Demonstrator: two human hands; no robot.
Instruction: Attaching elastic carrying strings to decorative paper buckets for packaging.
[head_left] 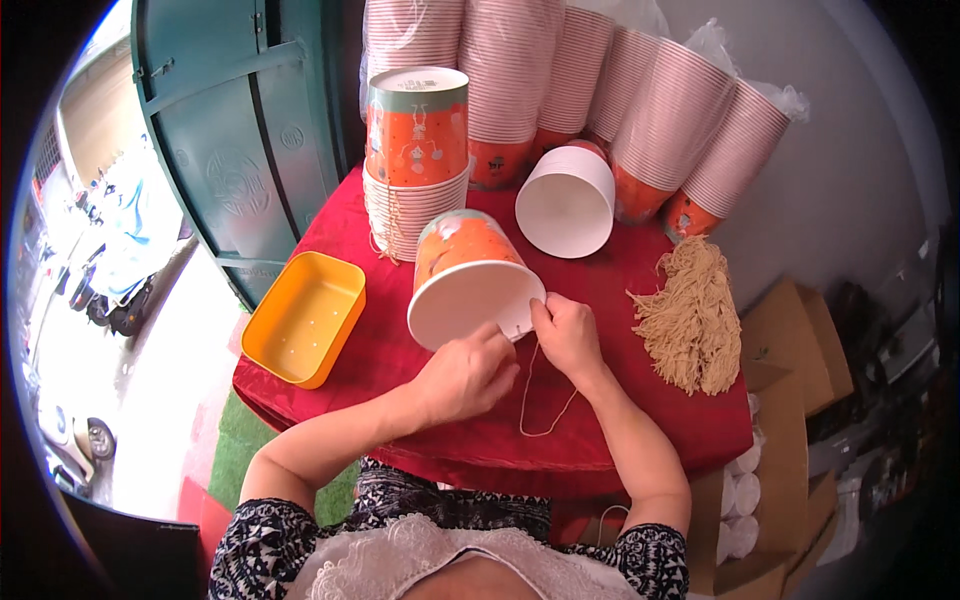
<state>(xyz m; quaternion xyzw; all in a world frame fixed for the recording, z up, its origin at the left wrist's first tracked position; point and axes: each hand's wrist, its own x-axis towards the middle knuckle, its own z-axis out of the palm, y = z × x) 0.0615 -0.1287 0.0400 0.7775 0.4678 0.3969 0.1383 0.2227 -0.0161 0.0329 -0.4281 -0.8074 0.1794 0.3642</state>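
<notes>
An orange paper bucket [467, 243] with a green base lies tilted over the table, its white mouth facing me. My right hand [570, 340] pinches the bucket's rim on the right side. A thin beige string [527, 395] hangs in a loop just below that grip. My left hand [465, 375] is closed, its fingers curled in front of the lower rim; what they hold, if anything, is hidden. Behind stands an upside-down stack of buckets [418, 140], beige strings dangling from its rims. Another paper bucket [567, 205] rests on its side to the right.
A yellow plastic basket [345, 310] sits at the left of the red-covered table [400, 385]. A bundle of beige strings [693, 315] lies on the right. Tall plastic-wrapped bucket stacks [675, 110] line the back. Beside the table are a green metal door [235, 150] and cardboard boxes [800, 340].
</notes>
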